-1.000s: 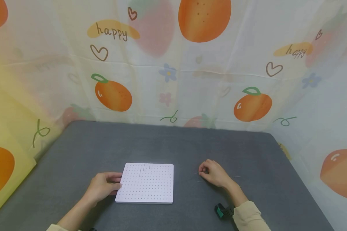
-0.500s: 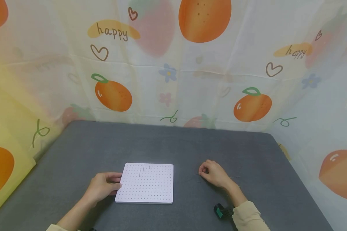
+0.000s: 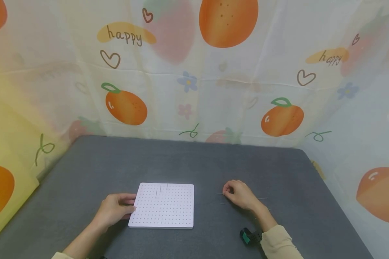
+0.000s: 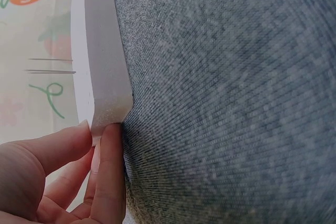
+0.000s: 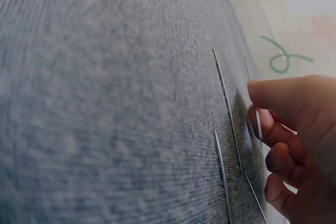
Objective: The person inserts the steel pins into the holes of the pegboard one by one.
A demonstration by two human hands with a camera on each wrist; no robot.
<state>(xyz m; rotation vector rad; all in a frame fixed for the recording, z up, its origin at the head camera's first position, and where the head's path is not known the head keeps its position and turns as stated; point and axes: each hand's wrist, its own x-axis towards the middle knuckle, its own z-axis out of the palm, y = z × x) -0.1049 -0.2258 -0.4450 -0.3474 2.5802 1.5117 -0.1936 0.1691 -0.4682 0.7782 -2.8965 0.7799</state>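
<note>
A white square pegboard (image 3: 168, 212) with rows of small holes lies on the grey cloth. Three thin metal pins (image 3: 156, 194) stand upright near its far edge; in the left wrist view such pins (image 4: 52, 71) stick out from its face. At the board's left edge, my left hand (image 3: 113, 210) pinches it between thumb and fingers. To the right of the board and apart from it, my right hand (image 3: 240, 194) pinches a slender metal pin (image 5: 258, 124) between thumb and index finger. Below that hand lie several loose pins (image 5: 229, 114), partly hidden from the head view.
The grey cloth (image 3: 194, 162) covers the table. A black device with a green patch (image 3: 246, 236) is at my right wrist. Behind the table hangs a pale curtain (image 3: 220, 108) printed with oranges.
</note>
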